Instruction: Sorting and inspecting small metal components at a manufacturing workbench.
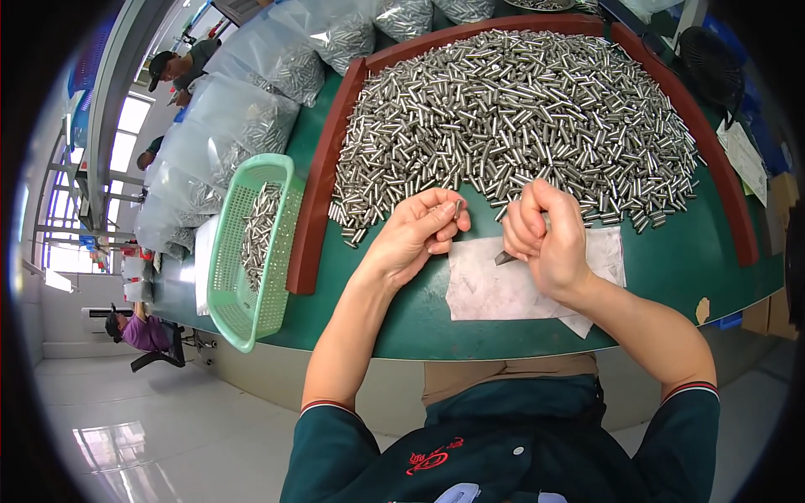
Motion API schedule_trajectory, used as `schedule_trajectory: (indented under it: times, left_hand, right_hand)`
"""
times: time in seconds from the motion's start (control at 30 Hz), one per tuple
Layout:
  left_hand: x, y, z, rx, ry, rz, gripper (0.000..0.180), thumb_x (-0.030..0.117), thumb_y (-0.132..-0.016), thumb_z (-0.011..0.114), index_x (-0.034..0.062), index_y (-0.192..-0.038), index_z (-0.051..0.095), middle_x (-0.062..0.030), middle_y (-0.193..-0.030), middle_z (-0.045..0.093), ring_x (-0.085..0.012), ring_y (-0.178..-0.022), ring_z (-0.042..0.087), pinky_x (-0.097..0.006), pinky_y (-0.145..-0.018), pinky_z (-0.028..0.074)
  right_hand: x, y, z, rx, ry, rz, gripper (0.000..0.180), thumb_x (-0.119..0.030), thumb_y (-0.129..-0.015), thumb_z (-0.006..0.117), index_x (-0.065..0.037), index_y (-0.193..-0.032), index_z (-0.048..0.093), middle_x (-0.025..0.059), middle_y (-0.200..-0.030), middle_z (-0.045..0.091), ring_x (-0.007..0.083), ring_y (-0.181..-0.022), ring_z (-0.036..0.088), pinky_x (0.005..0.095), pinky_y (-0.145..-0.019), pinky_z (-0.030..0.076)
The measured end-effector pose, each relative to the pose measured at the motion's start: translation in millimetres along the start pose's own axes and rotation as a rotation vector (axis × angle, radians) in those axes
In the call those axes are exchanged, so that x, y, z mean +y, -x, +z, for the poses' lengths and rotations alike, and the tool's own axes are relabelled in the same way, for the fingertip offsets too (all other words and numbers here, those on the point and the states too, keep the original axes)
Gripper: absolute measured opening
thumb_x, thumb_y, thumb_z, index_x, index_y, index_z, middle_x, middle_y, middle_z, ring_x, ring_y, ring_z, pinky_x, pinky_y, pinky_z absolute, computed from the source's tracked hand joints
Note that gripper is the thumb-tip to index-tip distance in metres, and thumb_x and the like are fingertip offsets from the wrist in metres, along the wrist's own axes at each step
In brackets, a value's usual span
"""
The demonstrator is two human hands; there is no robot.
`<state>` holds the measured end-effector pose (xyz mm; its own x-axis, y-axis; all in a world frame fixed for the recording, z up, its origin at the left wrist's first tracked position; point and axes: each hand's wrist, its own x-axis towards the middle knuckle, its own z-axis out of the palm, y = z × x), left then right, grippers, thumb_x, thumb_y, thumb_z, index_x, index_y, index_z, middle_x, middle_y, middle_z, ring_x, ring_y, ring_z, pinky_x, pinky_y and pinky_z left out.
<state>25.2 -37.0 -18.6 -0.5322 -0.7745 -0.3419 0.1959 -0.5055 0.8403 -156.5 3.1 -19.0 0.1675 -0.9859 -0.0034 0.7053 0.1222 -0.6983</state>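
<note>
My left hand (412,233) is closed in a pinch, with a small metal pin (458,210) between thumb and fingertips. To its right my right hand (549,239) is curled into a fist around a dark grey tool (503,258). Only the tool's flat tip pokes out below the fingers, so its kind is hidden. Under the right hand lies a stained white cloth (490,289) on the green tabletop (411,331). Just beyond both hands spreads a large heap of short, shiny metal pins (520,117).
A red-brown wooden frame (323,201) borders the heap. Left of it stands a light green plastic basket (272,302) holding more pins. Clear bags of pins (251,126) line the far left. A black fan (711,71) sits at the back right. Several people work at the left.
</note>
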Motion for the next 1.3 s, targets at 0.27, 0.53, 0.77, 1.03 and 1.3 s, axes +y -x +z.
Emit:
schedule_trajectory:
  times: [0.27, 0.53, 0.77, 1.03, 1.3]
  left_hand:
    - [5, 1, 4, 0.022, 0.074, -0.056, 0.016, 0.015, -0.087, 0.048, 0.0014, -0.095, 0.050, -0.0084, -0.078, 0.055, -0.0035, -0.052, 0.036, -0.014, -0.042, 0.028]
    - [12, 4, 7, 0.180, 0.114, 0.018, 0.035, 0.036, -0.091, 0.036, 0.0052, -0.080, 0.048, -0.0024, -0.064, 0.042, -0.0093, -0.057, 0.037, -0.019, -0.044, 0.029]
    - [6, -4, -4, 0.425, -0.870, 0.369, 0.018, 0.017, -0.081, 0.058, 0.0016, -0.072, 0.056, 0.0079, -0.049, 0.034, -0.0020, -0.043, 0.026, -0.020, -0.041, 0.021]
    - [-1, -15, 10, 0.613, -1.389, 0.447, 0.017, 0.014, -0.068, 0.069, 0.0014, -0.072, 0.059, -0.0025, -0.044, 0.042, -0.0127, -0.040, 0.040, -0.029, -0.042, 0.033]
    - [3, -10, 4, 0.475, -1.079, 0.368, 0.014, 0.012, -0.076, 0.062, -0.0005, -0.073, 0.057, 0.0039, -0.051, 0.044, -0.0055, -0.044, 0.037, -0.022, -0.041, 0.030]
  right_hand:
    - [-2, 0, 0, 0.006, 0.011, 0.011, 0.035, -0.018, -0.086, 0.031, -0.009, -0.053, 0.027, 0.0007, -0.042, 0.027, 0.0085, -0.037, 0.022, 0.0233, -0.037, 0.022]
    - [-2, -1, -1, 0.009, 0.013, 0.004, 0.035, -0.019, -0.087, 0.030, -0.009, -0.053, 0.027, 0.0007, -0.042, 0.027, 0.0085, -0.037, 0.022, 0.0233, -0.037, 0.022]
    - [-2, -1, -1, 0.016, 0.003, 0.009, 0.036, -0.020, -0.087, 0.030, -0.009, -0.053, 0.028, 0.0005, -0.042, 0.027, 0.0085, -0.036, 0.022, 0.0232, -0.037, 0.023]
    - [-1, -1, -1, 0.013, 0.005, 0.012, 0.038, -0.022, -0.089, 0.030, -0.009, -0.053, 0.028, 0.0003, -0.042, 0.027, 0.0084, -0.036, 0.022, 0.0233, -0.037, 0.023]
    - [-2, -1, -1, 0.017, 0.005, 0.011, 0.038, -0.023, -0.089, 0.030, -0.009, -0.053, 0.027, 0.0003, -0.042, 0.027, 0.0085, -0.036, 0.022, 0.0235, -0.037, 0.023]
